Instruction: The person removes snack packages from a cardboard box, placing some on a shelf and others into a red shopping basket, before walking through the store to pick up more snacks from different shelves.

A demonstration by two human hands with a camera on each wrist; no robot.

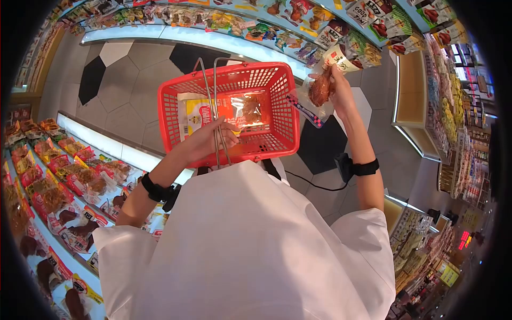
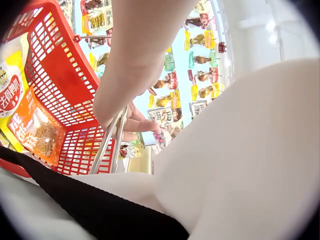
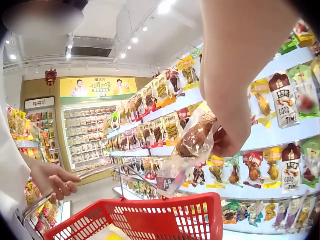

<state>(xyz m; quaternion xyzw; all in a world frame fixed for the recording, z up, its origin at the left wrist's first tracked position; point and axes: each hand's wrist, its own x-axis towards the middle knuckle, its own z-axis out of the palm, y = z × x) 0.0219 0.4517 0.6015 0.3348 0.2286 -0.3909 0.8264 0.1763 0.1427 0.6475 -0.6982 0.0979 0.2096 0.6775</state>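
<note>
My left hand [image 1: 210, 141] holds the two thin metal handles [image 1: 214, 90] of a red shopping basket [image 1: 292, 106], fingers crossing them near the basket's front rim. Inside lie an orange snack packet [image 1: 258, 120] with a clear window and a yellow-and-white packet [image 1: 194, 114]. To the right of the basket, my right hand [image 1: 341, 88] grips a clear vacuum-packed drumstick [image 1: 320, 89] by its upper end. The brown meat shows through the plastic, and a dark patterned strip hangs at the pack's lower end. In the right wrist view the drumstick [image 3: 195, 140] is above the basket's level, before the shelves.
Lit shelves [image 1: 202, 34] with rows of packaged meat snacks curve across the front. Another sloped display [image 1: 69, 181] of packets stands at left. More stocked shelving [image 1: 453, 122] is at right. Grey and black hexagonal tiles [image 1: 125, 80] cover the floor.
</note>
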